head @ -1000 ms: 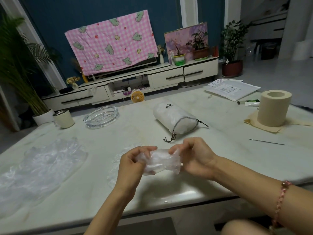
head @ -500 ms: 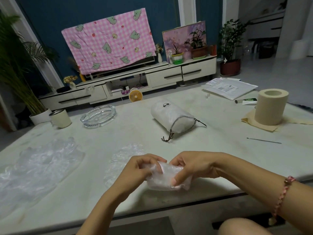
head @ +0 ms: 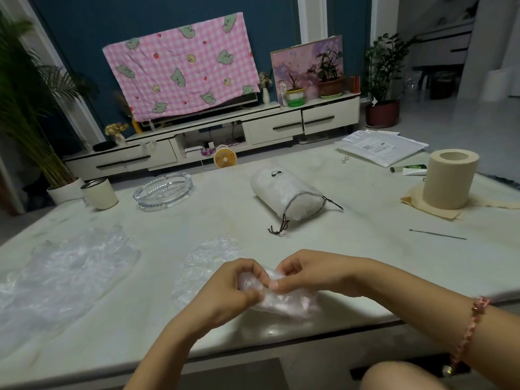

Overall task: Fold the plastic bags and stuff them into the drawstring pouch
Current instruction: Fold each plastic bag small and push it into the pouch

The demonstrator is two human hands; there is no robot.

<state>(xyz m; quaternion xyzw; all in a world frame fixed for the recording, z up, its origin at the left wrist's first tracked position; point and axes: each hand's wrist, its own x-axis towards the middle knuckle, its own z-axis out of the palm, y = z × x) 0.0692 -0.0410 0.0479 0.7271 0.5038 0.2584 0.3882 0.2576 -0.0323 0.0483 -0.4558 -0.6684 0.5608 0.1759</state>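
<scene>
Head view: At the near edge of a pale, marble-patterned table (head: 365, 263), a person's left hand (head: 233, 288) and right hand (head: 304, 273) both clutch a crumpled, translucent plastic bag (head: 284, 301). The fingers are curled round its bunched film, and its lower part lies on the tabletop. A pink beaded bracelet (head: 475, 325) circles the right wrist.

The drawstring pouch (head: 287, 192), white, soft and plump like a bolster, lies on its side mid-table, well beyond the hands. Its grey-rimmed mouth faces the camera and a dark cord (head: 281, 228) trails from it.

More clear bags lie flat and wrinkled. There is a wide spread (head: 64, 271) at the left and a smaller one (head: 208, 257) just behind the left hand, partly hidden by it.

Farther back stand a ribbed glass ashtray (head: 163, 190) and a cream mug (head: 100, 192). On the right are a beige paper roll (head: 450, 178), a thin metal rod (head: 437, 235) and a white mailer (head: 382, 146).
</scene>
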